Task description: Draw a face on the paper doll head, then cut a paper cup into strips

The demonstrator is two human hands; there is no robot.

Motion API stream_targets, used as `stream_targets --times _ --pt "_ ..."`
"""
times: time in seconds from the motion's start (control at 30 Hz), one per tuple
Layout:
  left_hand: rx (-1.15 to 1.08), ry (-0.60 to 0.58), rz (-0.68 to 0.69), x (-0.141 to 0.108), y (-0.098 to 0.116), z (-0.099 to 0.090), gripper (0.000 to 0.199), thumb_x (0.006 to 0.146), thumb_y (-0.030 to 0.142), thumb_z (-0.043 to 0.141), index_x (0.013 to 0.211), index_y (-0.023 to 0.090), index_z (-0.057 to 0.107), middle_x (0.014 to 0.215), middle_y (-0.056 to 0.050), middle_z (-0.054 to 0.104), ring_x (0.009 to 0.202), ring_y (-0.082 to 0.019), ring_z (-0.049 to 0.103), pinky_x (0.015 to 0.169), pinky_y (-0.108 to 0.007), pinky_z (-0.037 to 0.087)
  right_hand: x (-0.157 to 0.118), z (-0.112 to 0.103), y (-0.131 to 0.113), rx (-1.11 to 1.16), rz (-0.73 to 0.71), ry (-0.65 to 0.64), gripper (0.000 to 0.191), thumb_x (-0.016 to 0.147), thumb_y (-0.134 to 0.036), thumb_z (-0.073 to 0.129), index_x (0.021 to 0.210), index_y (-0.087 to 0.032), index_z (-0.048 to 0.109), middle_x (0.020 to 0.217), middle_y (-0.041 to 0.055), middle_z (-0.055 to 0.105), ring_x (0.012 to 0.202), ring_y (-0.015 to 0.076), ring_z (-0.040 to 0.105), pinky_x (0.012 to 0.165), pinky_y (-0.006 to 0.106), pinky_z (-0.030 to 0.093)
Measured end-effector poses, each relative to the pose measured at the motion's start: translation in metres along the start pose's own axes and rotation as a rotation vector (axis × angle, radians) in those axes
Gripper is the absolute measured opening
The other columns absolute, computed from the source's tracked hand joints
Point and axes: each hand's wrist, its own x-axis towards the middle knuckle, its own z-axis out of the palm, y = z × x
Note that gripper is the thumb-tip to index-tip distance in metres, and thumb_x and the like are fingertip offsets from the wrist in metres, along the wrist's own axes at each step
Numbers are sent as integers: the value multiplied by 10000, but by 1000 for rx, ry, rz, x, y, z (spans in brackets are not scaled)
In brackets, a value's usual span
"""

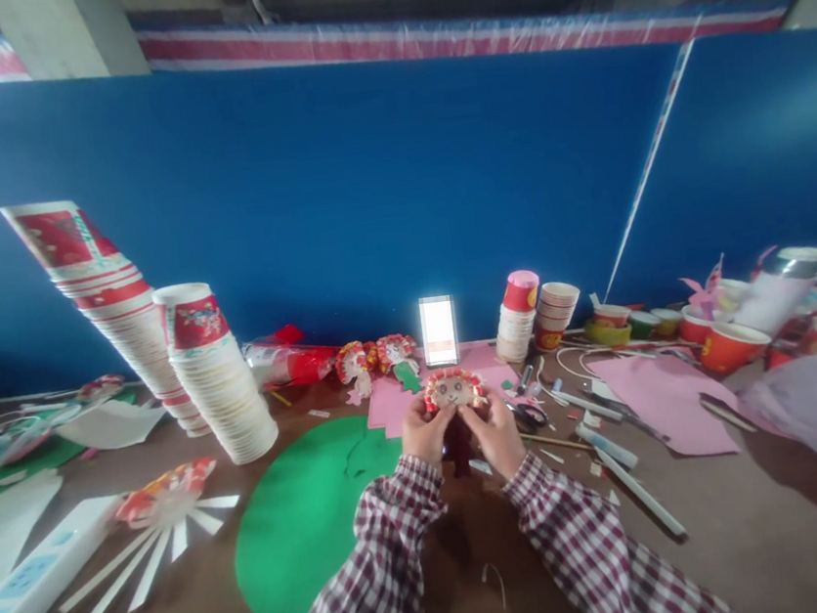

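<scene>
Both my hands hold a small paper doll head (454, 391) above the brown table, its pale drawn face ringed by a red, white and yellow frill. My left hand (421, 431) grips its lower left edge. On the lower right edge, my right hand (500, 434) is closed, the two thumbs almost meeting under the face. A dark brown piece (460, 450) shows below the thumbs; I cannot tell whether it is joined to the head. Behind lie two similar frilled figures, one with a green body (408, 375) and one with a pale pink body (362, 382).
Left are tall paper cup stacks (232, 405), a green paper sheet (293, 526), a cup cut into strips (170, 506) and a white power strip (33, 576). Right are scissors (530, 415), a glue stick or knife (644, 496), pink paper (667, 405) and red cups (734, 345). A blue partition (365, 183) stands behind.
</scene>
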Motion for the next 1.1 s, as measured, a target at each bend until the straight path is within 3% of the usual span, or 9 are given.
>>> stream_targets --times 0.2,0.53,0.73,0.83,0.93,1.1 --pt "31 -56 -41 -1 -1 -2 528 469 277 827 914 127 586 720 -52 705 680 -187 673 686 -298 523 1 0 2 16 3 47 256 700 -300 595 903 -193 483 724 17 601 644 182 579 606 309 495" --pt "8 -43 -45 2 -3 -5 465 447 217 832 843 126 606 693 -41 704 658 -178 668 704 -312 523 0 0 1 -45 -18 51 275 680 -289 600 905 -189 478 695 -10 556 618 161 557 587 286 489" --pt "-5 -21 -83 0 0 -3 444 450 220 830 822 122 607 640 -29 689 533 -137 630 563 -252 509 0 0 2 -71 -74 58 286 694 -295 607 929 -188 485 736 15 598 644 171 589 601 294 503" --pt "-4 14 -65 3 1 -5 421 444 218 827 792 121 611 619 -26 680 519 -134 622 524 -234 497 0 -2 0 -50 -66 -16 254 725 -319 593 923 -187 503 725 29 625 630 182 608 577 298 503" --pt "13 84 -27 8 4 -10 396 446 203 818 779 117 623 602 -21 671 493 -126 609 483 -219 482 4 -8 -4 -25 -26 -50 279 759 -362 563 960 -175 515 668 26 637 575 183 602 517 289 485" --pt "44 133 -38 9 13 -17 324 493 150 783 776 108 630 614 -31 668 487 -129 611 456 -219 483 8 -37 -13 -163 -84 63 287 771 -363 554 975 -162 544 638 7 605 597 173 589 528 270 469"
